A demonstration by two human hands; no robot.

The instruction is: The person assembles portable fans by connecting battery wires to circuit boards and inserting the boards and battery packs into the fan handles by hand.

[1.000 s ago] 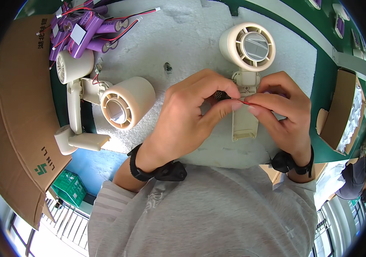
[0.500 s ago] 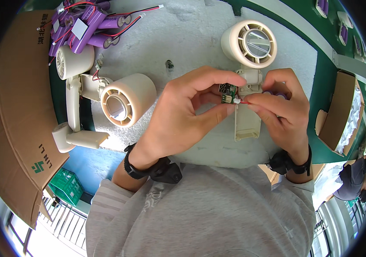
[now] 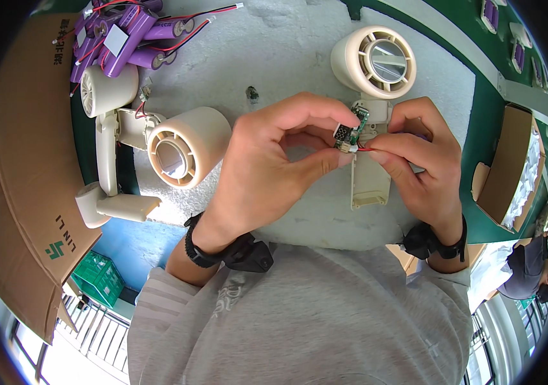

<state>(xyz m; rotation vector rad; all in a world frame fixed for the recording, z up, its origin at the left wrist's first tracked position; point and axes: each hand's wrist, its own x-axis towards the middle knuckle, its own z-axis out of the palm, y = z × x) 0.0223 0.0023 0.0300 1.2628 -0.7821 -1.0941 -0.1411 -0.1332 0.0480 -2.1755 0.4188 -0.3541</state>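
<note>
Between the thumb and index finger of my left hand (image 3: pixel 267 154) is a small green circuit board (image 3: pixel 349 132), tilted, with a dark component facing me. My right hand (image 3: pixel 418 157) pinches the red wire (image 3: pixel 366 149) with its white plug at the board's lower edge. Whether the plug is fully seated I cannot tell. Part of a purple battery shows behind the right fingers. Beneath both hands lies the open cream handle shell (image 3: pixel 370 183), joined to a round cream fan head (image 3: pixel 376 62) with a ringed grille; the hands hide the handle's middle.
Purple battery cells (image 3: pixel 134 42) with red and black wires are piled at the far left. Two more cream fan units, one a round fan head (image 3: pixel 190 147), lie left. A large cardboard box (image 3: pixel 30 173) borders the left; a smaller carton (image 3: pixel 511 170) stands right. A person (image 3: pixel 530 269) sits farther right.
The circuit board has turned in my left fingers, so its dark component now faces up more. My left hand has shifted slightly up; the right keeps its pinch on the wire.
</note>
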